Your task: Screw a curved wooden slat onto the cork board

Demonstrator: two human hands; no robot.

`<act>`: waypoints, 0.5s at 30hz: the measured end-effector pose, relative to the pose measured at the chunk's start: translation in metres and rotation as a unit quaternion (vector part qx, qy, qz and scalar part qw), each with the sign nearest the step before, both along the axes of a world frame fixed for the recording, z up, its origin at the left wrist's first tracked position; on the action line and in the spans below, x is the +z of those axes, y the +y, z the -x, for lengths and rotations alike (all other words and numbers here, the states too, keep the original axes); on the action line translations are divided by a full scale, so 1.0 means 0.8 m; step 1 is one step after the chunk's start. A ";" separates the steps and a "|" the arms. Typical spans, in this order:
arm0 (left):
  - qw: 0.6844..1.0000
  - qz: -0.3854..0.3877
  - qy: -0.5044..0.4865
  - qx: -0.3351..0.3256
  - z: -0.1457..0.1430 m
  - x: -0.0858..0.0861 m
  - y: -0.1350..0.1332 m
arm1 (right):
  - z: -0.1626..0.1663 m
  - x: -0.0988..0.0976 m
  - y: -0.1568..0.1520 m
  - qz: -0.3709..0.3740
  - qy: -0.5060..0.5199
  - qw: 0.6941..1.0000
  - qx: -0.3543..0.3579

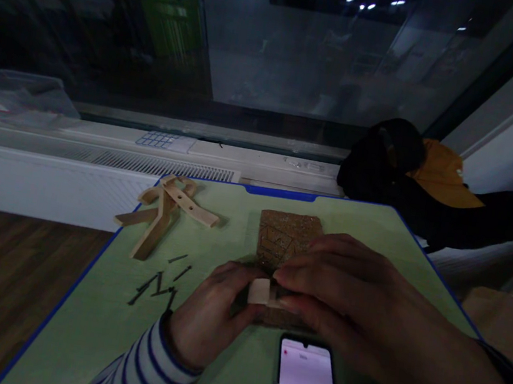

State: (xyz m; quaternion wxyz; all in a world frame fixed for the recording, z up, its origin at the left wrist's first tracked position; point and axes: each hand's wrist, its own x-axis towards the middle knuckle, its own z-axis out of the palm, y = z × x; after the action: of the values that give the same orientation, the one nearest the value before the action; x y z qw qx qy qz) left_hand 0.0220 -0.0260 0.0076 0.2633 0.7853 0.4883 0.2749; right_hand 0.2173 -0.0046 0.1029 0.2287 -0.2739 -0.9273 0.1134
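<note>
My left hand (216, 313) grips a small pale wooden piece (259, 291) between thumb and fingers, its squarish face showing. From the other side, my right hand (348, 286) closes on the same piece. Its fingertips press near the middle, and whether they also pinch something smaller there is hidden. Beneath both hands lies a brown, rough-surfaced board (289, 228) with dark lines on its face. To the left of my left hand, several dark nails or screws (156, 286) are scattered on the green table (82, 326).
Curved wooden parts (172, 206), one with two holes, are piled at the table's far left corner. A lit phone (307, 378) lies near the front. Behind stand a radiator (49, 184) and window sill. Dark cloth and an orange-brown cap (447, 176) sit at the right.
</note>
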 end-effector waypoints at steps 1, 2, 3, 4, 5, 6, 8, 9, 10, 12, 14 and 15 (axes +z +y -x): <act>1.000 -0.004 -0.001 0.001 0.000 0.000 -0.001 | 0.000 0.000 0.001 0.001 -0.006 1.000 0.000; 1.000 -0.008 -0.004 0.003 -0.001 0.000 -0.002 | 0.000 0.000 0.001 0.004 -0.010 1.000 0.001; 1.000 -0.011 -0.009 0.004 -0.002 0.001 -0.003 | 0.000 0.000 0.002 0.009 -0.012 1.000 0.004; 1.000 -0.015 -0.018 0.006 -0.004 0.002 -0.004 | 0.000 0.000 0.002 0.015 -0.013 1.000 0.008; 0.999 -0.019 -0.030 0.009 -0.006 0.003 -0.005 | 0.001 0.001 0.002 0.021 -0.014 1.000 0.012; 0.999 -0.027 -0.045 0.012 -0.009 0.004 -0.007 | 0.001 0.002 0.001 0.026 -0.014 0.999 0.014; 0.995 -0.053 -0.082 0.022 -0.016 0.007 -0.009 | 0.001 0.004 -0.001 0.025 -0.016 0.999 0.013; 0.992 -0.072 -0.100 0.027 -0.020 0.009 -0.010 | 0.001 0.005 -0.002 0.022 -0.018 1.000 0.012; 0.988 -0.093 -0.119 0.034 -0.024 0.010 -0.010 | 0.001 0.006 -0.003 0.018 -0.020 1.000 0.010; 0.979 -0.129 -0.153 0.037 -0.031 0.010 -0.010 | 0.000 0.009 -0.006 0.007 -0.015 1.000 0.012; 0.972 -0.150 -0.175 0.043 -0.036 0.009 -0.008 | -0.002 0.012 -0.009 -0.003 -0.013 1.000 0.011; 0.970 -0.156 -0.180 0.045 -0.038 0.009 -0.007 | -0.003 0.013 -0.010 -0.009 -0.011 1.000 0.010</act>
State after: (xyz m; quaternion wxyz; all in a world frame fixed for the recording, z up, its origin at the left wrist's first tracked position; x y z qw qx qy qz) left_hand 0.0522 -0.0320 0.0144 0.2082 0.7316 0.4186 0.4962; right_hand 0.2194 -0.0127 0.1130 0.2194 -0.2638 -0.9335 0.1046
